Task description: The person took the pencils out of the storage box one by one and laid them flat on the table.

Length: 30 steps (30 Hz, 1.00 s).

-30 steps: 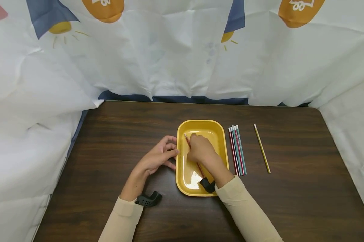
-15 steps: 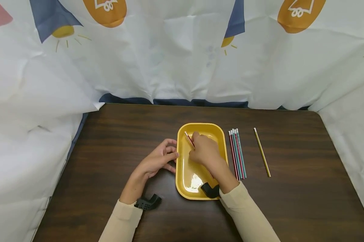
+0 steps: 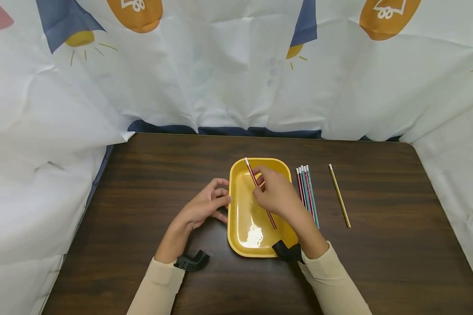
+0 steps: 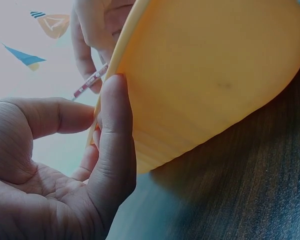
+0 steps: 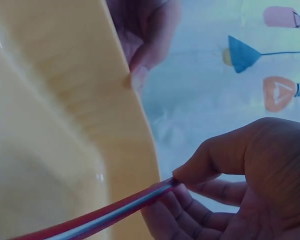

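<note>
My left hand (image 3: pixel 206 203) pinches the left rim of a yellow tray (image 3: pixel 243 214) between thumb and fingers; the left wrist view shows the thumb on one side of the rim and fingers on the other. Over the tray, my right hand (image 3: pixel 275 192) pinches a dark red pencil (image 3: pixel 271 219) near its middle. The pencil slants, with its white end by the tray's far rim. In the right wrist view, this red pencil (image 5: pixel 105 216) shows a shiny stripe, and the fingertips are partly hidden behind it.
Several red and blue-green pencils (image 3: pixel 308 188) lie side by side close to the tray's right; my right forearm covers their near ends. Farther right, a gold pencil (image 3: pixel 339 196) lies alone on the dark wooden table (image 3: pixel 394 245). A white patterned curtain (image 3: pixel 236 78) hangs behind.
My right hand has lifted the red pencil from the tray's floor and moved slightly right with it. My left hand stays at the tray's rim.
</note>
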### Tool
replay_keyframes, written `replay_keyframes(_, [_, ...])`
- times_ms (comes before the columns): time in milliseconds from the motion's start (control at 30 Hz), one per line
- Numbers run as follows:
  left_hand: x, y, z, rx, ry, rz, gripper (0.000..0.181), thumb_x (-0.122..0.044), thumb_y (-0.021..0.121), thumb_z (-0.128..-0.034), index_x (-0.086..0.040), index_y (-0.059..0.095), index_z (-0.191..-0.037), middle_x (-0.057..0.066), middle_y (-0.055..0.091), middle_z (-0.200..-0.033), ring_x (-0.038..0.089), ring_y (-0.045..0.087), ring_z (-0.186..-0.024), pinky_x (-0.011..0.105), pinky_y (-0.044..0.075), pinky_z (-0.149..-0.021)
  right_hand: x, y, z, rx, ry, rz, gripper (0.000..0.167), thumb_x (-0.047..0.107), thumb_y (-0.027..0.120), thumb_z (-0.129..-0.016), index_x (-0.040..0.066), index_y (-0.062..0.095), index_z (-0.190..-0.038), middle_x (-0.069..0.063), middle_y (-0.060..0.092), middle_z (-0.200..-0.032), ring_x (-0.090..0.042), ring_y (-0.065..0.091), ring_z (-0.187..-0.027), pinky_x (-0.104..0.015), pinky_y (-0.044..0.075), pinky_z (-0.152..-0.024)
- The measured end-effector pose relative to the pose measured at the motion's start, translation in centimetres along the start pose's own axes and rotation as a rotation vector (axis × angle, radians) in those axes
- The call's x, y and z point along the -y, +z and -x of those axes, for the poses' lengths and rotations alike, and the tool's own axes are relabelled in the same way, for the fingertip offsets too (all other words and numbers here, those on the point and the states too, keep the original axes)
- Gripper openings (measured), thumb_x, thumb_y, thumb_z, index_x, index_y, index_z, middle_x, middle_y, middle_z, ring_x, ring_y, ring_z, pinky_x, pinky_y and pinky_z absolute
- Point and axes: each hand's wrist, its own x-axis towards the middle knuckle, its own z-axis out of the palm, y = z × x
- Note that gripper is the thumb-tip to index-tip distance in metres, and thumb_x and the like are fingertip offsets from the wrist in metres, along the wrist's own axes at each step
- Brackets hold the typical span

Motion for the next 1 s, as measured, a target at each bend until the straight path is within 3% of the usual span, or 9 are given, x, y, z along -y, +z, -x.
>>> replay_keyframes(267, [0.2,-0.2,0.2,-0.006,0.000,-0.006,0.053,-0.010,0.059,-0.1056,-0.006,0.028,-0.149,0.014,0.059,-0.114,0.022,0.065,-0.090,0.037,0.069,-0.067,-1.6,-0.7,0.8,0.008,-0.063,-0.095,0.042,0.012,0.068,-0.098,0.015,0.062,-0.139,-0.009,0.071,-0.109,-0.024,0.068,-0.092,-0.029,0.061,-0.067])
replay_keyframes(467, [0.0,-0.2,0.3,-0.010,-0.003,-0.012,0.054,-0.009,0.060,-0.1052,-0.006,0.028,-0.149,0.014,0.059,-0.114,0.022,0.065,-0.090,0.037,0.069,-0.067,-3.0,-1.6,2.0,-0.016,-0.106,-0.192,0.040,0.009,0.067,-0.100,0.011,0.062,-0.139,-0.014,0.068,-0.113,-0.029,0.069,-0.100,-0.032,0.064,-0.070])
replay_keyframes(733, [-0.3,0.2,0.1,-0.006,-0.004,-0.022,0.054,-0.010,0.061,-0.1050,-0.008,0.030,-0.149,0.014,0.060,-0.115,0.022,0.065,-0.092,0.037,0.069,-0.068,-4.0,-3.4,3.0,-0.062,-0.072,-0.287,0.042,0.007,0.067,-0.100,0.006,0.058,-0.141,-0.016,0.063,-0.115,-0.030,0.067,-0.098,-0.032,0.066,-0.068])
replay_keyframes(1000, [0.0,0.3,0.0,-0.014,0.000,-0.027,0.054,-0.009,0.060,-0.1054,-0.007,0.029,-0.150,0.016,0.060,-0.116,0.023,0.064,-0.091,0.037,0.069,-0.068,-5.8,-3.3,2.7,-0.029,-0.073,-0.391,0.046,0.007,0.065,-0.103,0.004,0.051,-0.147,-0.020,0.060,-0.112,-0.029,0.067,-0.091,-0.035,0.069,-0.070])
